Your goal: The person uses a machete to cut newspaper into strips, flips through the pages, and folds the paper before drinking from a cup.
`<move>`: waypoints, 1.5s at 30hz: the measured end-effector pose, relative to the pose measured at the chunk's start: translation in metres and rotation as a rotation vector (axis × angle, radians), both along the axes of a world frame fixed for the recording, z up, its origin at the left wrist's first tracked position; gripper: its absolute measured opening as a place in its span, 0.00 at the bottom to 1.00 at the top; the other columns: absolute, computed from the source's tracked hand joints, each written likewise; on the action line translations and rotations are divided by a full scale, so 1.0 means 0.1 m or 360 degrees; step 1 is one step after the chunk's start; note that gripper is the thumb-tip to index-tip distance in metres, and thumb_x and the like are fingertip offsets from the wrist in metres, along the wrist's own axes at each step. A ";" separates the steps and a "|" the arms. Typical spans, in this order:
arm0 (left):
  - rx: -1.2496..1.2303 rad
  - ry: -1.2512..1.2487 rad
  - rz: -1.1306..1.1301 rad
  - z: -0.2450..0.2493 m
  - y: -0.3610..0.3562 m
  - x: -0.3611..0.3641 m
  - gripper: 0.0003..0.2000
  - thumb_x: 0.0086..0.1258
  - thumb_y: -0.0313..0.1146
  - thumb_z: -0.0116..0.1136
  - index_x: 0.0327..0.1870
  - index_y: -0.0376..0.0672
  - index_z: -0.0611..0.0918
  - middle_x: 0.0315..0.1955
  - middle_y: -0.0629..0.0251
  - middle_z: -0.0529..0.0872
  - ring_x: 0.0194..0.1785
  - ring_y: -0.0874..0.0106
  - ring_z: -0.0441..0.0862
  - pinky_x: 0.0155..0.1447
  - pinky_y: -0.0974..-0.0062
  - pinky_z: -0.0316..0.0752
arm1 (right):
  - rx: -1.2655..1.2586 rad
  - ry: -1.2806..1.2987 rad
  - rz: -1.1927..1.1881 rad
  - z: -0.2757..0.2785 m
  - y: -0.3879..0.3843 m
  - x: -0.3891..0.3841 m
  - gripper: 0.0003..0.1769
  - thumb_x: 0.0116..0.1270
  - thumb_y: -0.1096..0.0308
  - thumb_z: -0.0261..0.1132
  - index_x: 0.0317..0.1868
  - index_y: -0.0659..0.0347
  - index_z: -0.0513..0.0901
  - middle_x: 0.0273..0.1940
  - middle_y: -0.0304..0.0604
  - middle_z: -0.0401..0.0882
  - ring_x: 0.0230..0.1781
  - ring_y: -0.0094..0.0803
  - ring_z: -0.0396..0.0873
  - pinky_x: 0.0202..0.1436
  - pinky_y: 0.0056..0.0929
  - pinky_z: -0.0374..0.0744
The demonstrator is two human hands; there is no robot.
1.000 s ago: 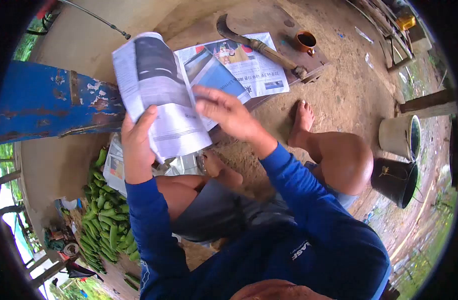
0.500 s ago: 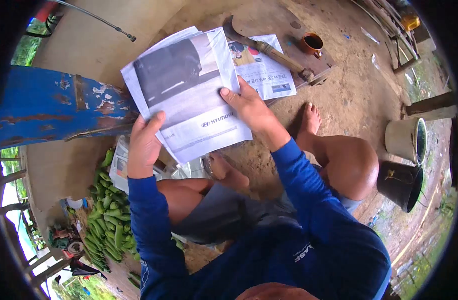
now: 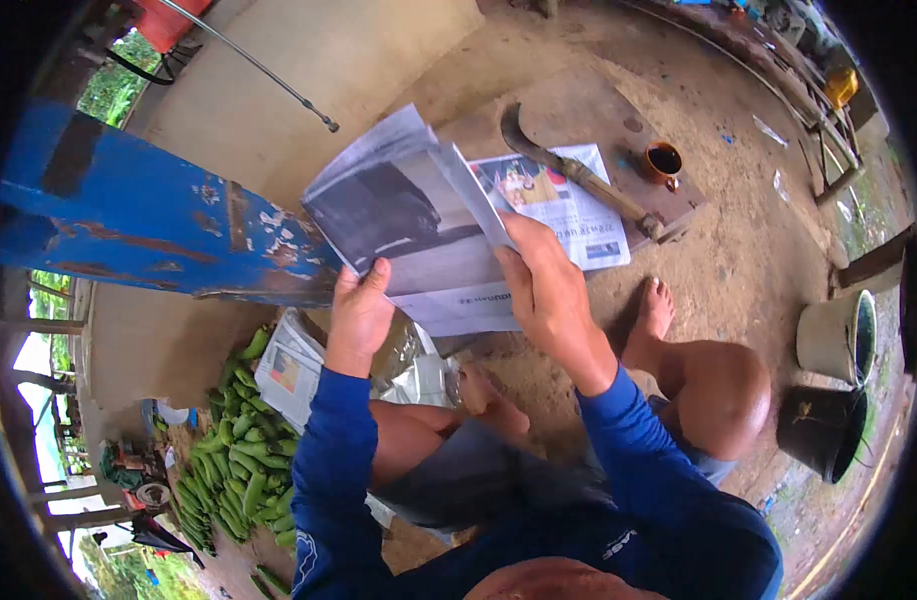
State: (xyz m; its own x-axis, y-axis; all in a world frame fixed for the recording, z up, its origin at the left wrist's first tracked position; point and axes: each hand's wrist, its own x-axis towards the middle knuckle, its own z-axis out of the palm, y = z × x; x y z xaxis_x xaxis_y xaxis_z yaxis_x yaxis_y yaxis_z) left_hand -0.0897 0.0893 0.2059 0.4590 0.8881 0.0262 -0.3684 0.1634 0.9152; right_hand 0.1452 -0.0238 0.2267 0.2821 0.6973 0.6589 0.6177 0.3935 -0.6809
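Both hands hold a stack of newspaper sheets (image 3: pixel 428 235) in front of me, with a dark car picture on the top page. My left hand (image 3: pixel 363 310) grips the lower left edge, thumb on top. My right hand (image 3: pixel 548 285) grips the right edge, its fingers partly hidden from me, and the sheets bend up on that side. Beyond the stack, another newspaper (image 3: pixel 588 225) lies on a low wooden board (image 3: pixel 618 120). A curved sickle knife (image 3: pixel 578 175) with a wooden handle rests across that newspaper.
An orange cup (image 3: pixel 662 165) with dark liquid stands on the board. Left of my legs lie a heap of long green vegetables (image 3: pixel 233 450) and folded newspapers (image 3: pixel 290 370). A blue beam (image 3: pixel 168 225) juts in from the left. A white bucket (image 3: pixel 828 340) and a black bucket (image 3: pixel 818 430) are at right.
The newspaper stack has gone from lying nearly flat to being bent and tilted, its right edge raised. My right hand has turned over that edge. The whole view has shifted slightly.
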 end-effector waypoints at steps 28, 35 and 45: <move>0.1023 0.1382 0.0621 0.30 0.11 -0.24 0.16 0.78 0.40 0.61 0.46 0.31 0.82 0.33 0.51 0.87 0.37 0.68 0.84 0.45 0.68 0.77 | -0.0334 0.0671 -0.0569 -0.93 -0.09 1.52 0.16 0.77 0.71 0.65 0.61 0.66 0.81 0.54 0.44 0.86 0.53 0.27 0.80 0.60 0.27 0.76; 0.1007 0.1820 0.1288 0.63 -0.69 -1.30 0.12 0.79 0.39 0.60 0.48 0.37 0.82 0.29 0.50 0.85 0.31 0.63 0.81 0.40 0.66 0.76 | -0.0449 0.0621 -0.0313 -0.99 0.04 1.51 0.18 0.77 0.65 0.64 0.61 0.68 0.83 0.53 0.41 0.86 0.50 0.28 0.81 0.57 0.28 0.78; 0.0356 0.1979 0.1834 -0.18 -1.10 -3.74 0.12 0.79 0.38 0.59 0.47 0.36 0.84 0.29 0.62 0.87 0.33 0.75 0.80 0.39 0.69 0.74 | -0.0640 0.0219 -0.0365 -0.82 0.10 1.14 0.20 0.78 0.62 0.63 0.62 0.68 0.82 0.52 0.42 0.85 0.51 0.29 0.79 0.58 0.29 0.76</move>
